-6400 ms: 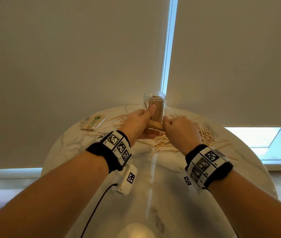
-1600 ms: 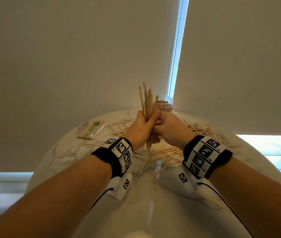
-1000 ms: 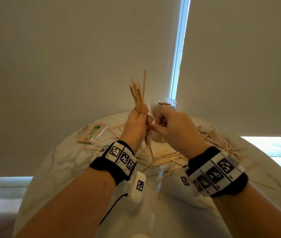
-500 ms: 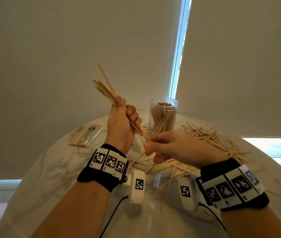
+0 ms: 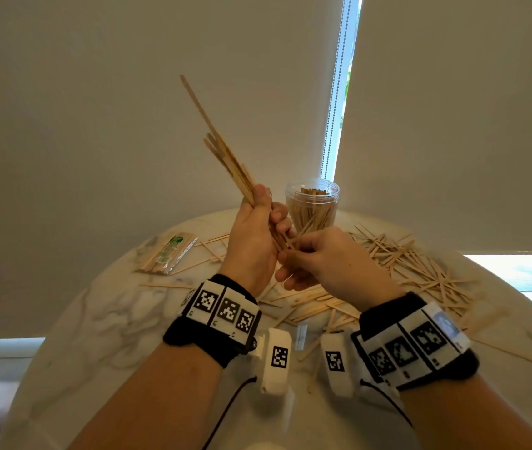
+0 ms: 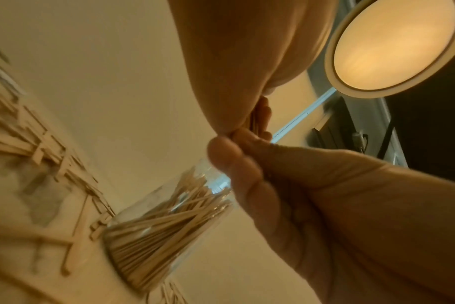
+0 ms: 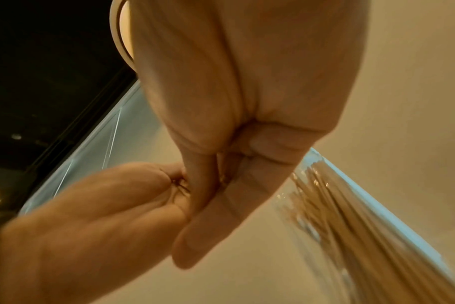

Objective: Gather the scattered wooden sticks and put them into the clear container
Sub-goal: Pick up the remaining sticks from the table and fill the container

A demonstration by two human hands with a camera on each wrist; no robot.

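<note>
- Lay at the far left of the marble table: a sealed packet of sticks, green print on it too small to read.
- Lay just right of the packet: a few loose sticks, flat on the marble and apart from one another.
- Held up above the table: left hand, fingers curled tight round a bundle of sticks tilted up and to the left, 1 stick reaching well past the rest.
- Hidden inside that fist: the bundle's middle; lower ends barely showed beneath the curled fingers, count impossible to tell.
- Met at the bundle's lower end: right hand, fingertips brought together there; pinching the sticks or only touching them, not clear from any view.
- In both wrist views, mostly blurred palms and knuckles; contact point lost between the fingers.
- Stood upright behind the hands at the table's far edge: clear container, already packed with sticks, lower part covered by the hands in the head view.
- Spread right of the container: scattered pile of sticks, crossing and overlapping, more of it running under the right wrist and out of sight.
</note>
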